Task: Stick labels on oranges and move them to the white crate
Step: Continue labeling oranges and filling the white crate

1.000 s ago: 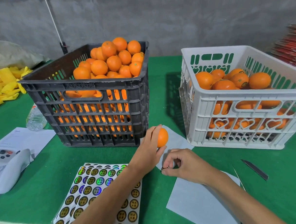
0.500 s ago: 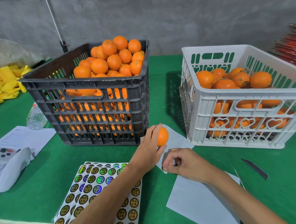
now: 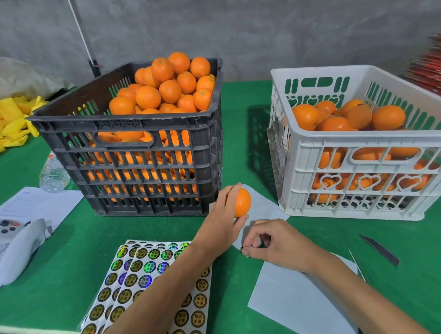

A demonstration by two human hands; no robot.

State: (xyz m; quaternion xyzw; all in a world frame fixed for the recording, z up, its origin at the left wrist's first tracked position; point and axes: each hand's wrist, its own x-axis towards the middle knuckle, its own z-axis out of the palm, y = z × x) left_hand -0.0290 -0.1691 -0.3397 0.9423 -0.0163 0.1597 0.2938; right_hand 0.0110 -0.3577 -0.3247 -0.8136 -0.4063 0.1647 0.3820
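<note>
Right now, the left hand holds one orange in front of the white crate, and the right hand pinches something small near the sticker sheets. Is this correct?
Not quite. In the head view the left hand holds the orange in front of the black crate, by its near right corner, not the white crate. The rest stands: the right hand pinches something small beside the sticker sheets.

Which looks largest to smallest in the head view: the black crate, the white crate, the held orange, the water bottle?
1. Black crate and white crate: look alike, no sure rank.
2. Water bottle, partly hidden behind the black crate.
3. Orange in the left hand. Nearness makes the last two unsure.
</note>
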